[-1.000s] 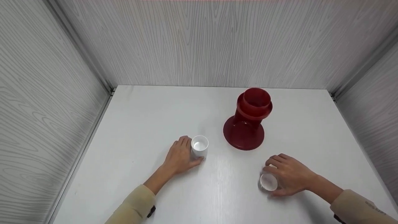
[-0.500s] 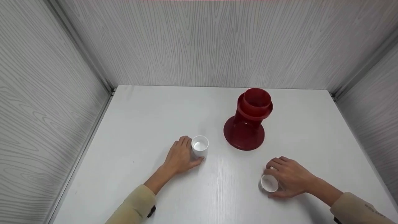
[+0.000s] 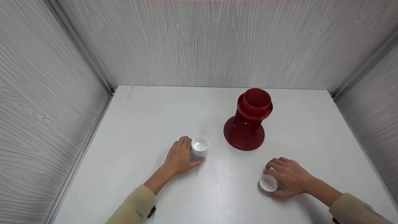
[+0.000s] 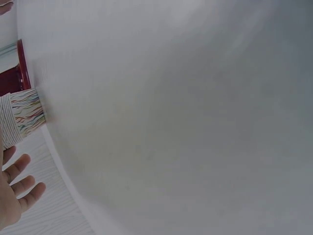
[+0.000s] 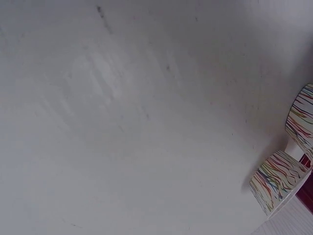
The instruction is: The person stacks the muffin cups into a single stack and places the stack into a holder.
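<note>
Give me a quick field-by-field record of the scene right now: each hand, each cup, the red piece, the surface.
left hand: fingers curled round an upright white paper cup
right hand: grips a second white paper cup, tilted, mouth toward the camera
cup pattern: coloured wavy stripes, seen in the wrist views
red plastic flared stand: upright, apart from both hands
surface: white table, grey wood-grain walls

Nothing here can be read: no words, numbers or brand marks on either paper cup [image 3: 199, 146] (their sides carry only coloured wavy stripes), on the red stand [image 3: 248, 119], or on the white table [image 3: 149, 118] and grey panels.
</note>
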